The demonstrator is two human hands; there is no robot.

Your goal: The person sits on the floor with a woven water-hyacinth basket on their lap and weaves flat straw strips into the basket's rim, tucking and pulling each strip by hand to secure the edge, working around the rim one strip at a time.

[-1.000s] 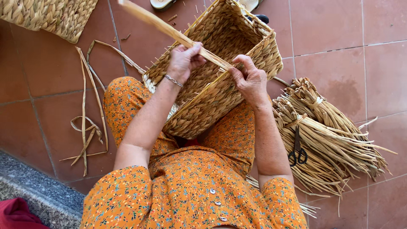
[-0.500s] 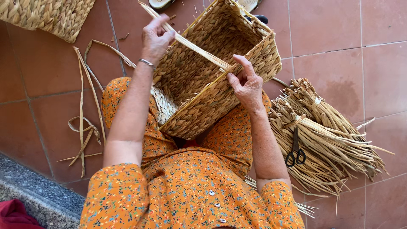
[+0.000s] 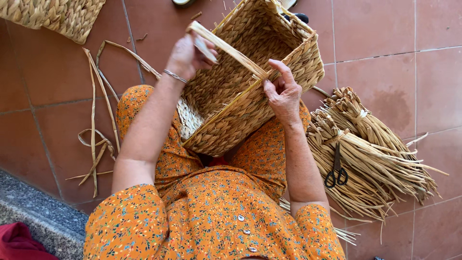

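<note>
Basket (image 3: 250, 96) rests tilted on your lap. Your left hand (image 3: 188, 54) grips a straw strand (image 3: 231, 52), pulling it taut. Your right hand (image 3: 283, 91) pinches the rim, steadying it.

Single head-mounted view, looking steeply down over the wearer's chest and lap onto the tiled floor (image 3: 409, 29). The camera sits close, with both forearms and the woven basket (image 3: 250, 96) filling the centre. No second view overlaps it.
</note>
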